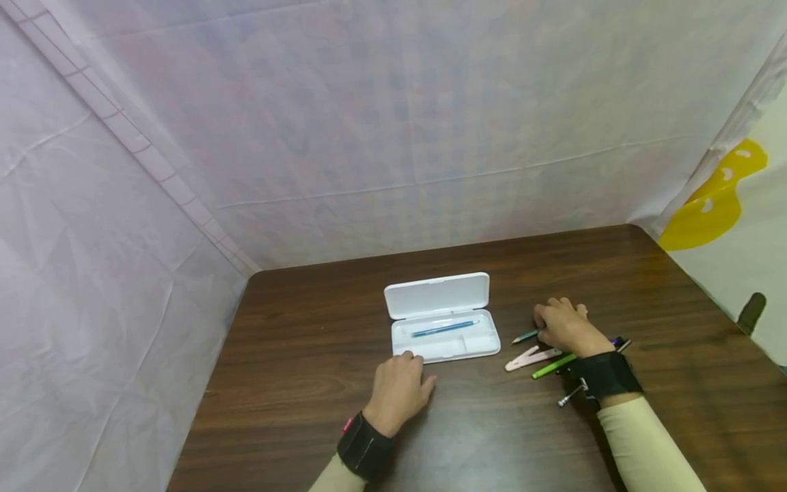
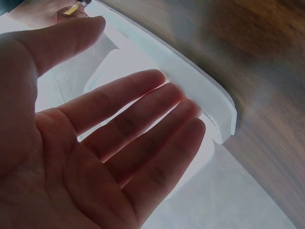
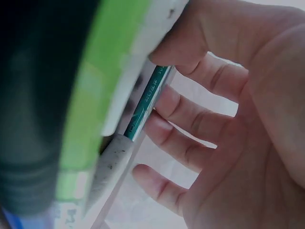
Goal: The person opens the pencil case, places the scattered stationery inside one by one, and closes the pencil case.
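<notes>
A white pencil case (image 1: 445,349) stands with its lid raised, a blue pencil (image 1: 444,329) lying inside. My left hand (image 1: 397,389) rests at the case's front left edge, its fingers (image 2: 143,138) extended and fingertips right at the rim. Over to the right, my right hand (image 1: 568,326) is bent down over a dark green pencil (image 3: 148,102), thumb and fingertips at its shaft. The sharpened end of that pencil points left toward the case. Beside this hand lie a pale pink V-shaped tool (image 1: 530,358) and a lime green pen (image 1: 552,367), partly covered by the wrist.
The brown wooden table (image 1: 295,362) has a rounded far right corner. Behind it hangs a pale cloth (image 1: 399,150). A small silver metal piece (image 1: 570,396) shows below the right wristband, and dark pen ends (image 1: 622,344) stick out beyond it.
</notes>
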### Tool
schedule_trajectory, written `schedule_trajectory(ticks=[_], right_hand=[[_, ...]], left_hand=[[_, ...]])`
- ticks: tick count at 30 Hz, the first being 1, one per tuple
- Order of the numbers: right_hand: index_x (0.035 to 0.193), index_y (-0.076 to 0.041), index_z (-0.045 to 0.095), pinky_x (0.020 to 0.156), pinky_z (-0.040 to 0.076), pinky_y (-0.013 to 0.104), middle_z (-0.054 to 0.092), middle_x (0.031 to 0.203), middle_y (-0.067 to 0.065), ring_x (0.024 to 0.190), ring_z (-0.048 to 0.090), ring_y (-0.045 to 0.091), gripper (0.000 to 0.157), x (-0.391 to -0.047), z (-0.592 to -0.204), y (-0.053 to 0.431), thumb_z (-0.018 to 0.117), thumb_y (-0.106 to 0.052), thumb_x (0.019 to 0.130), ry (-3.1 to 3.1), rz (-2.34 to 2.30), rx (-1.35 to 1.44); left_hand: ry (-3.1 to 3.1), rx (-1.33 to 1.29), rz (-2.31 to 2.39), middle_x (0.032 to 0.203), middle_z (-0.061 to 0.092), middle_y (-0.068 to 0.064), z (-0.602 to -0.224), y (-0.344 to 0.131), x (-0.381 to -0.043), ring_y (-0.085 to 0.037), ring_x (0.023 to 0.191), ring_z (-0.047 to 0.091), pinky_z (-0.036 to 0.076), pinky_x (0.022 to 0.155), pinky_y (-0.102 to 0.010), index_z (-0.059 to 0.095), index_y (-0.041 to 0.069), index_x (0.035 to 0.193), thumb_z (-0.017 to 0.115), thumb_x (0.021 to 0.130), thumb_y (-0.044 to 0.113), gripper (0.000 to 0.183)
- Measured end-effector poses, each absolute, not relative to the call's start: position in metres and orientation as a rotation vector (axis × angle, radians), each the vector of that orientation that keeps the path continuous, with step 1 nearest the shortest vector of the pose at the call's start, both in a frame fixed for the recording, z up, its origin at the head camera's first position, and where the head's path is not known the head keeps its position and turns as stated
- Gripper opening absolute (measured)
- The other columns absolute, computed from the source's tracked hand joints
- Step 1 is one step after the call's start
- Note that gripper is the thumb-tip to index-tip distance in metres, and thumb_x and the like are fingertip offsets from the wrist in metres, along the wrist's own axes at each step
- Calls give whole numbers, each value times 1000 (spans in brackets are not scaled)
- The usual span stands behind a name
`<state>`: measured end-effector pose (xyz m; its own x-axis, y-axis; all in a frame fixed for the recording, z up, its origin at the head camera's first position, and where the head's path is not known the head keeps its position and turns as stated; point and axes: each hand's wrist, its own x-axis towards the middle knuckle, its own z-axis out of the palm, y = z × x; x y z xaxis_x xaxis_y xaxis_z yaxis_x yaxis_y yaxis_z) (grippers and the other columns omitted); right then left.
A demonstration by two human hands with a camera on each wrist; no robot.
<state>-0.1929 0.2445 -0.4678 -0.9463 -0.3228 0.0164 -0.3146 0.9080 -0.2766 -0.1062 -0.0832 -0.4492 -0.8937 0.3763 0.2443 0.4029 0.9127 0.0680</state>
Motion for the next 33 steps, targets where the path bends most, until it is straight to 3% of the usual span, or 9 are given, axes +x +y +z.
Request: schedule_trajectory(ticks=[7, 17, 33], right_hand=[[77, -12, 54, 69, 31, 55, 54, 85, 11, 88, 49, 38, 22, -193, -465, 243, 73, -6, 68, 3071, -431, -564], [84, -5, 58, 62, 49, 50, 61, 81, 13, 74, 59, 33, 21, -194, -463, 243, 71, -1, 68, 3175, -487, -737], [92, -6, 63, 61, 51, 46, 62, 87, 12, 73, 60, 27, 20, -189, -452, 239, 71, -2, 75, 3180, -502, -691]], left_hand=[[-2853, -588, -180, 64, 60, -5, -448, -83, -106, -18, 52, 55, 45, 42, -32, 66, 7, 67, 71, 77, 40, 34], [-2863, -583, -181, 65, 61, -5, -448, -84, -107, -18, 53, 56, 45, 42, -33, 67, 7, 69, 71, 77, 39, 34], [-2844, -588, -188, 64, 61, -5, -447, -84, -105, -19, 53, 57, 45, 42, -34, 66, 7, 68, 72, 76, 39, 34]])
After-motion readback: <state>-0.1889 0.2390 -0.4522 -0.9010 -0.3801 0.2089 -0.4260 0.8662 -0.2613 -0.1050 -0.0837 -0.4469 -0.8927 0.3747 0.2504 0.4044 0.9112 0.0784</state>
